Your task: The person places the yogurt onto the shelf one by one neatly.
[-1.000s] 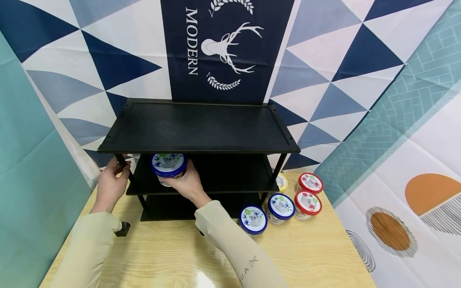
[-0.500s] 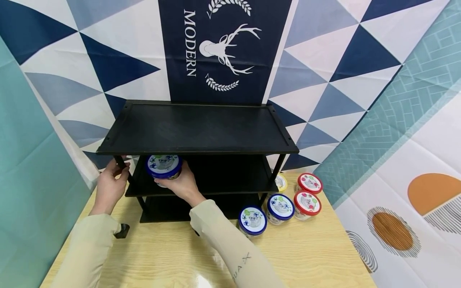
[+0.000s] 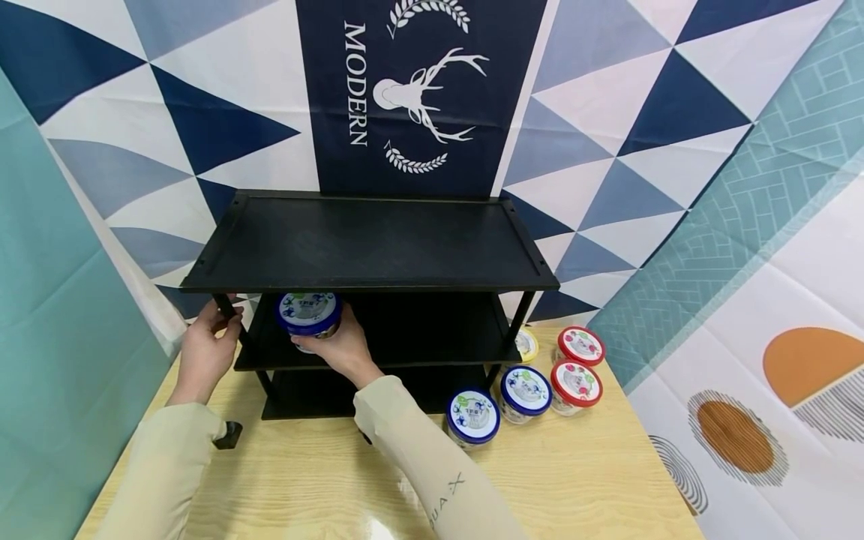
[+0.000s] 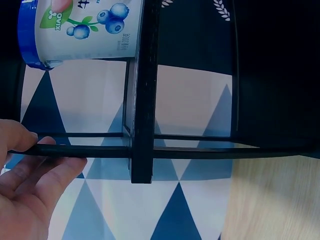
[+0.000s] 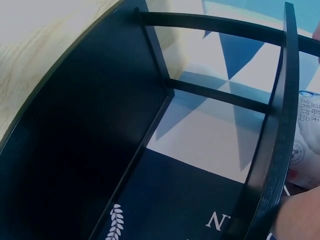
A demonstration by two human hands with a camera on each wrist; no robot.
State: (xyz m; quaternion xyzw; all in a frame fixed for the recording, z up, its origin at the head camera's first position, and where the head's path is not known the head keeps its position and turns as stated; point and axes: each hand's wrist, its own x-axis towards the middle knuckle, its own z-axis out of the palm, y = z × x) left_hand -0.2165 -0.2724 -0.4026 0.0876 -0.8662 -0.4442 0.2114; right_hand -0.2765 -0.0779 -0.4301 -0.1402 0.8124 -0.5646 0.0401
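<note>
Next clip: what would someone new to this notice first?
The black three-tier shelf dominates the middle of the head view; at its left end the right hand holds a blue-lidded blueberry tub between the top and middle boards. Next come two red-lidded tubs on the table to the shelf's right, and the white deer head on the navy panel behind.

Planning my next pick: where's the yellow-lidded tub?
In the head view, the yellow-lidded tub is at right, partly hidden behind the right end of the rack, left of the farther red-lidded tub.
</note>
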